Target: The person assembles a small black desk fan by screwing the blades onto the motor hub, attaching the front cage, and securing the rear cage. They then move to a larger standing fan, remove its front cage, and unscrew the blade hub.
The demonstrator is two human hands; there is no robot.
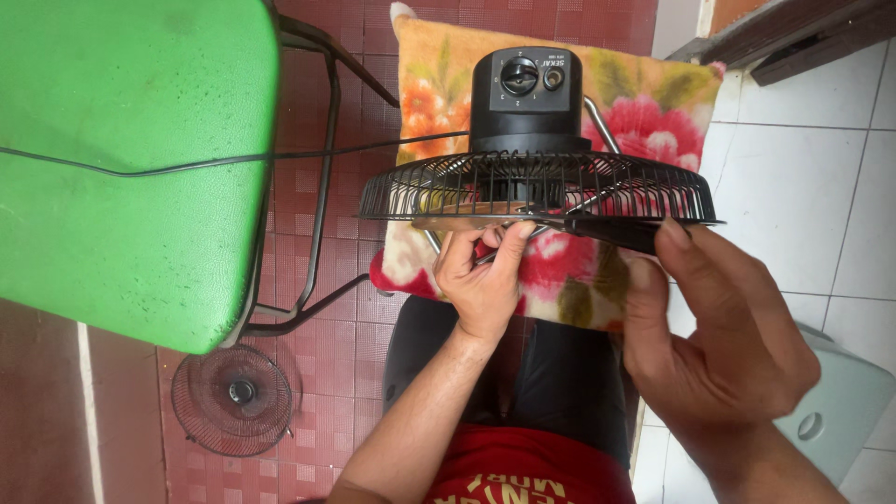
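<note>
Head view: fan point(527, 103) lies on a floral cushion point(644, 121) for steadiness; left hand point(481, 275) pinches the rear grille point(537, 191) at its rim, right hand point(714, 341) grips a blade point(611, 233) edge.

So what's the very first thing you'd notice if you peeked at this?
Probably the black fan in the middle, lying on a bright flowery cushion, with its round wire guard facing the person. The left hand pinches the guard's lower edge and the right hand touches its rim further right. A big green padded seat fills the upper left, and another round fan grille lies on the red tiled floor below it.
</note>
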